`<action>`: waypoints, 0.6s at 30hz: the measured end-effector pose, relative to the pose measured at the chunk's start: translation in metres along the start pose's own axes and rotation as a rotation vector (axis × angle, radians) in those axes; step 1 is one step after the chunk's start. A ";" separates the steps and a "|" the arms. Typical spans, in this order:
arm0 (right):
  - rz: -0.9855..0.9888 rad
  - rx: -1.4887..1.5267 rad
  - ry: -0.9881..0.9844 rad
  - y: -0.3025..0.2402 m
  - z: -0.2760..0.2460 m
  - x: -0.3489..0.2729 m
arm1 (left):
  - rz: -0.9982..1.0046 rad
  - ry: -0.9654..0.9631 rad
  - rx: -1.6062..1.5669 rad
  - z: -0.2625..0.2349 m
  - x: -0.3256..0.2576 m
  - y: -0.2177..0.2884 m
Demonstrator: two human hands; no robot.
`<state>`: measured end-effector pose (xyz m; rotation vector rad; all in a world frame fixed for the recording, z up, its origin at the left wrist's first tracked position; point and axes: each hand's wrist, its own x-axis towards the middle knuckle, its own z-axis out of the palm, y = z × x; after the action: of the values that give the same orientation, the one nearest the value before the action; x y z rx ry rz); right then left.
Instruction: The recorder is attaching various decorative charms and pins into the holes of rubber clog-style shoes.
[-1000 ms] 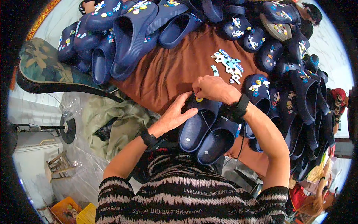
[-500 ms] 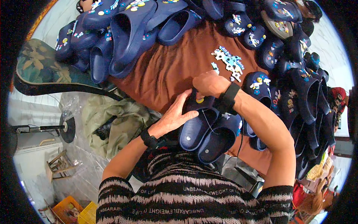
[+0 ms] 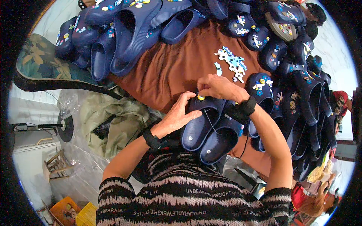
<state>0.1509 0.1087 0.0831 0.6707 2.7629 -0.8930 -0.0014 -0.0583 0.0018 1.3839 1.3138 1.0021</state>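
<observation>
A navy clog [image 3: 190,132] lies in front of me, its toe pointing away. My left hand [image 3: 176,116] grips its left side, fingers at the toe and thumb across to the opening. A yellow round charm [image 3: 201,97] shows on the toe top, right under the fingertips of my right hand [image 3: 218,86]. Those fingers are pinched together, and whatever is between them is hidden. From the clog's opening comes a thin pale cord [image 3: 208,121]. Its mate, a second navy clog [image 3: 215,148], sits against its right side, partly covered by my right wrist.
A pile of white and blue charms [image 3: 233,62] lies on the brown cloth [image 3: 177,64] beyond my hands. Navy clogs [image 3: 128,45] are heaped at the far left, more clogs [image 3: 313,92] along the right. A patterned cushioned board [image 3: 49,62] and olive cloth [image 3: 109,113] are at left.
My right hand has shifted slightly right and back, its fingers now pinched just above the yellow charm. My left hand keeps its hold on the clog.
</observation>
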 end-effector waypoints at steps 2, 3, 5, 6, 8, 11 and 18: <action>-0.045 0.056 0.035 0.001 0.003 -0.003 | -0.002 -0.002 -0.002 -0.001 0.000 0.002; -0.053 0.043 0.042 -0.001 0.003 -0.003 | -0.007 -0.003 -0.001 -0.002 -0.001 0.003; -0.062 0.031 0.049 -0.009 0.006 -0.005 | 0.019 0.008 -0.002 0.000 0.000 -0.001; -0.017 -0.106 0.032 -0.016 0.008 -0.004 | 0.044 0.019 -0.003 0.000 0.001 -0.002; 0.025 -0.242 0.014 -0.027 0.005 -0.010 | 0.045 0.034 0.019 0.000 -0.001 -0.002; -0.034 -0.193 -0.015 -0.032 -0.004 -0.022 | 0.070 0.046 0.058 0.000 -0.001 -0.003; -0.096 -0.014 0.100 0.007 0.003 -0.016 | 0.097 0.032 0.039 0.001 0.002 -0.004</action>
<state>0.1681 0.1061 0.0821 0.6003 2.9094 -0.8814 -0.0009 -0.0571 -0.0029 1.4783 1.3060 1.0722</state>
